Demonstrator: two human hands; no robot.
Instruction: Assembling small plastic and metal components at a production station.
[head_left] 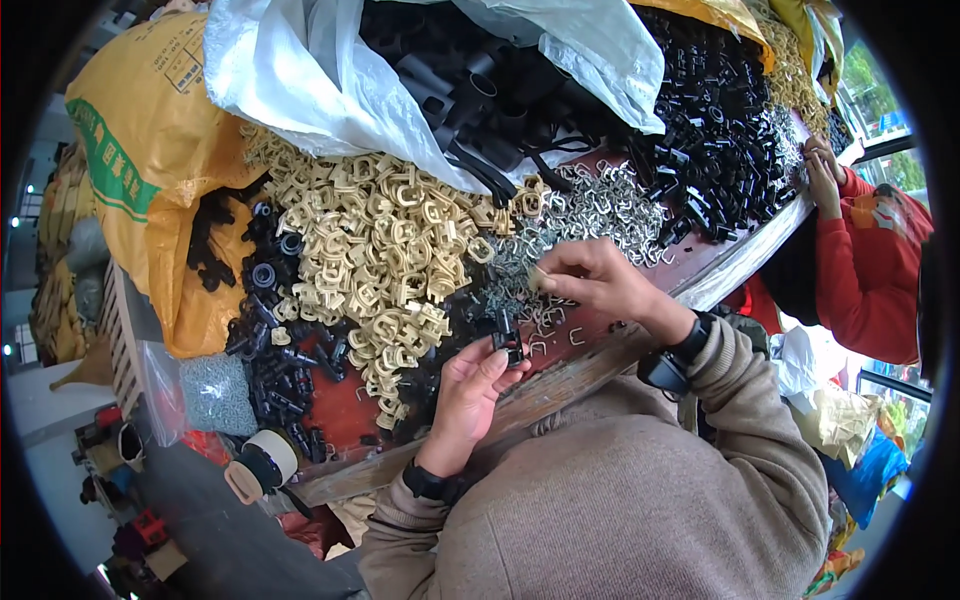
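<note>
My left hand point(468, 392) is closed, thumb and fingers pinching a small black plastic part point(508, 338) with an upright stub, near the table's front edge. A little above and to the right, my right hand point(605, 285) is pinched over a heap of small grey metal pieces point(508, 262), perhaps screws. Something small and pale shows at its fingertips, too small to name. Bent silvery metal hooks point(610, 205) lie piled beyond that hand, with a few loose ones near the front edge. Left of the hands spreads a large heap of cream plastic clips point(370, 240).
Black plastic parts lie heaped at the right point(715, 130). White plastic sheeting point(290, 75) holds larger black parts. A yellow sack point(150, 130), a bag of small grey pieces point(217, 393) and a spool point(265, 462) are at left. Another person in a red sleeve point(865, 270) works at right.
</note>
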